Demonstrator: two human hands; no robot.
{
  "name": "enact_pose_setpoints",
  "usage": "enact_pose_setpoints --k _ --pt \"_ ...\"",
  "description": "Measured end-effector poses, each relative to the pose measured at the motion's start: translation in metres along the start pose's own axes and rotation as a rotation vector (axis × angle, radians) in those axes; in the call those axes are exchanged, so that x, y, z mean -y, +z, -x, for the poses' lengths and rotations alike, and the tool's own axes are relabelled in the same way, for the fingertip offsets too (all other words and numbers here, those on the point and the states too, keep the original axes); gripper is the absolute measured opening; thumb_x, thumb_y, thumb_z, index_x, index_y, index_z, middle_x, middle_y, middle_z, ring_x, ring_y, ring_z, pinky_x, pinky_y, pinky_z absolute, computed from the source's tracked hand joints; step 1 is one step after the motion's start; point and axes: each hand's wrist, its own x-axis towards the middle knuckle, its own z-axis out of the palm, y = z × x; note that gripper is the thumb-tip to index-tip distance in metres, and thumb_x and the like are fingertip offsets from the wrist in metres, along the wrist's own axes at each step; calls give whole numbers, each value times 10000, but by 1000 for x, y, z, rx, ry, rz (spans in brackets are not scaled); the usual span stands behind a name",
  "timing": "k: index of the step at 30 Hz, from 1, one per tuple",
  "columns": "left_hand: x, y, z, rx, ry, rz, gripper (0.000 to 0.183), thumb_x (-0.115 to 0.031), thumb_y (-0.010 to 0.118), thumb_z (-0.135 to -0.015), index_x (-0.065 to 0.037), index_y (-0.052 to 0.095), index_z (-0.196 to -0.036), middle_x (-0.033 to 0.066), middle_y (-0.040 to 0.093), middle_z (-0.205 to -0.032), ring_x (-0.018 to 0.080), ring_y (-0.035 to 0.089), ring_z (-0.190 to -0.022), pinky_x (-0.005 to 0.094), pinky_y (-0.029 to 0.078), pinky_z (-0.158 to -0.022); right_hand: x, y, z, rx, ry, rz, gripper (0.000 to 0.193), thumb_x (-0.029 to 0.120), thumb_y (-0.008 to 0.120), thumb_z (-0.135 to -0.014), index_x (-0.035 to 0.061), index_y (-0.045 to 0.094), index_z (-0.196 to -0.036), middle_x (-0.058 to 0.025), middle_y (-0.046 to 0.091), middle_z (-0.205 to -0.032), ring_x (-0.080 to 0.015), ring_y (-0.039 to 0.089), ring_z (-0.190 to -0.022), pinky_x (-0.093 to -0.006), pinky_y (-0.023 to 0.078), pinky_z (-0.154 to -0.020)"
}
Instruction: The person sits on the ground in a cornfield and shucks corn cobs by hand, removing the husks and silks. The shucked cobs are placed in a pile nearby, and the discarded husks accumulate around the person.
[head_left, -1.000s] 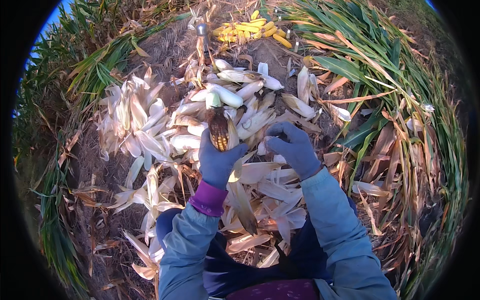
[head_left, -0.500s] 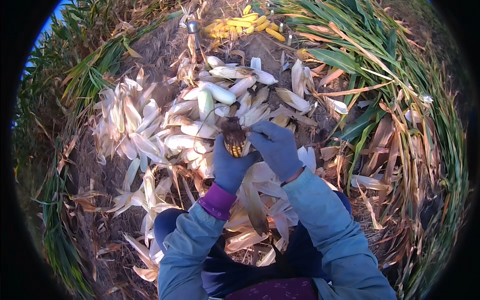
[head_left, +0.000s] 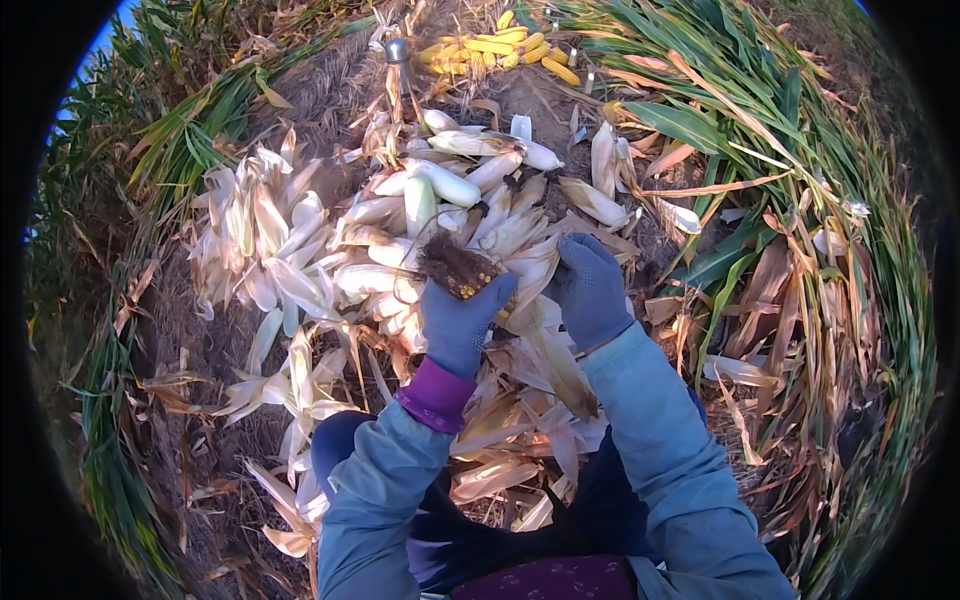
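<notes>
In my left hand (head_left: 458, 325), gloved in blue-grey, is a corn ear (head_left: 470, 288) with yellow kernels showing under a tuft of dark brown silk (head_left: 450, 262). The fingers wrap round its lower part and hide much of it. My right hand (head_left: 588, 290), in a matching glove, is closed just right of the ear, its fingers curled on a pale strip of corn husk (head_left: 533, 268). The exact grip is partly hidden by the fingers. Loose dry husks hang and lie below both hands. Beyond them is a pile of ears in husks (head_left: 400, 250).
Husked yellow ears (head_left: 495, 45) lie at the far end. A metal-capped upright object (head_left: 397, 52) stands near them. Stripped husks (head_left: 265, 225) are heaped on the left. Cut green and dry stalks (head_left: 790, 200) line the right side; standing corn plants (head_left: 110, 120) rise at far left.
My right hand has moved right, away from the ear's tip, with a husk strip at its fingers. The ear in my left hand has tilted leftward, and its silk is more spread.
</notes>
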Motion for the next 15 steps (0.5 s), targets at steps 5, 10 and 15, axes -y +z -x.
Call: enact_pose_setpoints --k 5,10,15 --pt "-26 -19 -9 -91 -80 435 269 -77 744 -705 16 619 -923 52 628 -869 138 598 -766 269 489 -713 -2 -69 -34 -43 -570 507 116 117 538 -841 19 560 -898 -93 588 -830 -218 596 -777 -316 491 -706" --pt "-28 -75 -36 -132 -80 803 252 -149 639 -792 11 604 -983 68 607 -916 169 591 -869 304 485 -795 23 -134 -37 -397 -1079 1616 167 55 559 -799 -25 559 -945 -144 609 -897 -248 601 -853 -328 489 -760" --pt "-28 -74 -33 -133 -24 738 223 -161 622 -803 -38 577 -983 53 582 -933 189 579 -907 346 468 -859 19 -150 -46 -363 -607 592 157 39 567 -804 6 581 -957 -91 611 -893 -204 596 -827 -315 489 -745"
